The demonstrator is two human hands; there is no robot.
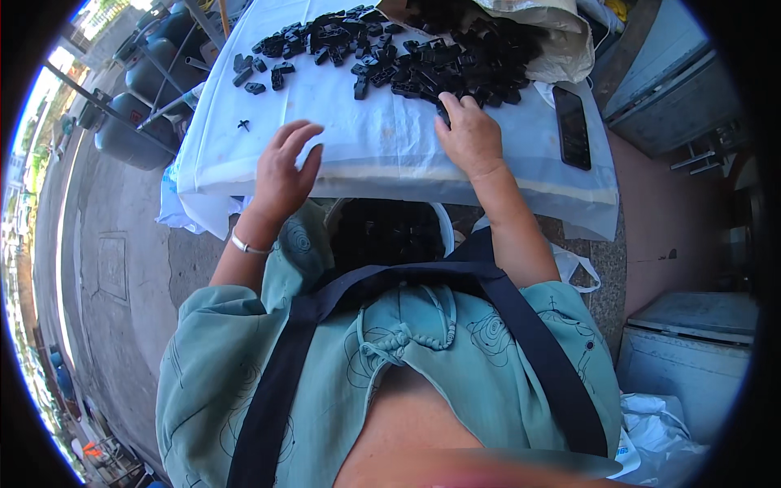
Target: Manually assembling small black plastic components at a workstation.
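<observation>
Small black plastic parts (435,69) lie heaped across the far half of the white-covered table (374,134). At the near edge of that heap, my right hand (472,134) has its thumb and forefinger closed around a black part, mostly hidden by the fingers. My left hand (285,167) hovers over the table's front edge, fingers curved and apart, with nothing in it. Beyond it, a tiny black piece (243,125) sits alone on the cover. Below the table edge, in front of me, stands a pale-rimmed bucket (447,228) with dark contents I cannot make out clearly.
An open woven sack (561,37) lies at the back right, black parts at its mouth. A black phone (572,128) rests near the table's right edge. Grey tanks (134,130) on a metal frame stand left. Metal cabinets (691,89) and a plastic bag (659,427) are on the right.
</observation>
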